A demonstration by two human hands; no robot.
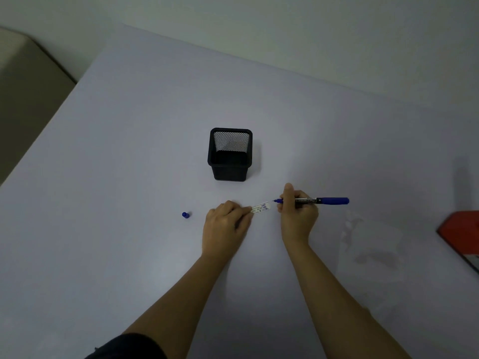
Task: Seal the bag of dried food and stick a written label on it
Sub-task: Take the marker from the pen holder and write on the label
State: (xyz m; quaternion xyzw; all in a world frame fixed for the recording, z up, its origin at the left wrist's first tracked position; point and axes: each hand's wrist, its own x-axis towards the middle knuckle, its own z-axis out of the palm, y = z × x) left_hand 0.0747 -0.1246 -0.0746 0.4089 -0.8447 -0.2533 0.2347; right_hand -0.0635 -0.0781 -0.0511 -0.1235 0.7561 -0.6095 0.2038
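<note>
A small white label [261, 207] with blue writing lies on the pale table [129, 177]. My left hand [225, 226] pins its left end down with the fingertips. My right hand [298, 213] grips a blue marker [321, 201], uncapped, its tip pointing left just beside the label's right end. The marker's blue cap [185, 215] lies on the table to the left of my left hand. A clear plastic bag [373, 242] lies flat at the right, faint against the table; its contents cannot be made out.
A black mesh pen holder [230, 154] stands behind my hands, with nothing in it. A red object [461, 231] sits at the right edge. The table's left edge runs diagonally, with a beige surface [26, 99] beyond it.
</note>
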